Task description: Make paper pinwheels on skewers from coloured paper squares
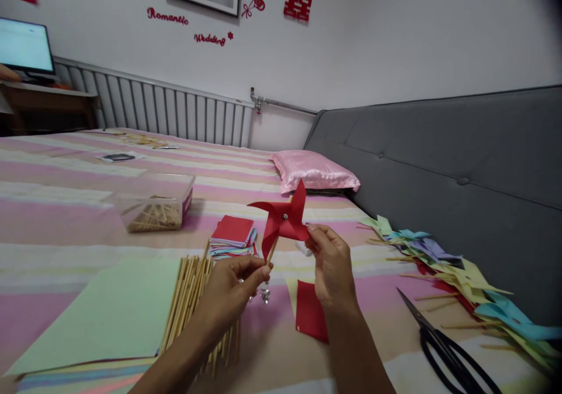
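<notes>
Left hand point(237, 281) fingers pinched stick point(271, 254) of red pinwheel point(281, 225); right hand point(332, 260) fingers pinched 1 blade point(297, 231). Scissors point(425, 319) lay right of right fingers, stick bundle point(187, 294) left of left fingers.

Red paper pinwheel point(281, 225), four curled blades, pinned centre, tilted tan stick point(273, 251), held aloft
</notes>
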`<state>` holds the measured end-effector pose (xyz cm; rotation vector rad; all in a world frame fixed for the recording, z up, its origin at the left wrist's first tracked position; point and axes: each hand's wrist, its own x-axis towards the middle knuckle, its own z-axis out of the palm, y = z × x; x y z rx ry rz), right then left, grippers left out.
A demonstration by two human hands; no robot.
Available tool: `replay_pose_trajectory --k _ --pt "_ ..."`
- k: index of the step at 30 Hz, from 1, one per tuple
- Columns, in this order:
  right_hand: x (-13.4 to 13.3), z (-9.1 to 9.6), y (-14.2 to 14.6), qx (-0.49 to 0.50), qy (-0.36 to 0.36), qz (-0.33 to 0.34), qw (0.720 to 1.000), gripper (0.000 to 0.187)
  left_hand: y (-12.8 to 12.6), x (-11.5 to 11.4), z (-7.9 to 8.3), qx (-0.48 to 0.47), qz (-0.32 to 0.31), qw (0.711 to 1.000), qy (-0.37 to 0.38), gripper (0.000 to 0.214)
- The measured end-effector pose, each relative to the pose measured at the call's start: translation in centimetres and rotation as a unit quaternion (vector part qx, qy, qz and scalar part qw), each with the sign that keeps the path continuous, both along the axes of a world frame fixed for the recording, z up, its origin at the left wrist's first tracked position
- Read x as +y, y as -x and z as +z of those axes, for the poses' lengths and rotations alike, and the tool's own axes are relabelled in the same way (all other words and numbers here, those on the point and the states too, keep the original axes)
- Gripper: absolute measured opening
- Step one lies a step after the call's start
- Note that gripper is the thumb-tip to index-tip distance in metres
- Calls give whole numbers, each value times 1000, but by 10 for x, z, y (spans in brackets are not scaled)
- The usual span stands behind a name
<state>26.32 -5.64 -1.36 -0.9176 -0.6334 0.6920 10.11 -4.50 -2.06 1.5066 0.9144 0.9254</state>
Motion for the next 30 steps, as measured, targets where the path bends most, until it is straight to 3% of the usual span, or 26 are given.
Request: replay_pose_trajectory --k 7,15,21,30 --pt "1 -1 7 -2 10 32 999 20 1 0 -2 -22 13 999 26 25" --pt "-3 4 7 11 -5 25 1000 22 0 1 1 -25 24 999 38 24" --pt "-4 6 6 50 -19 -4 999 30 -1 5 -3 -36 44 998 31 23" --pt "-6 6 11 52 -25 29 998 23 -1 9 -4 -37 72 997 4 25"
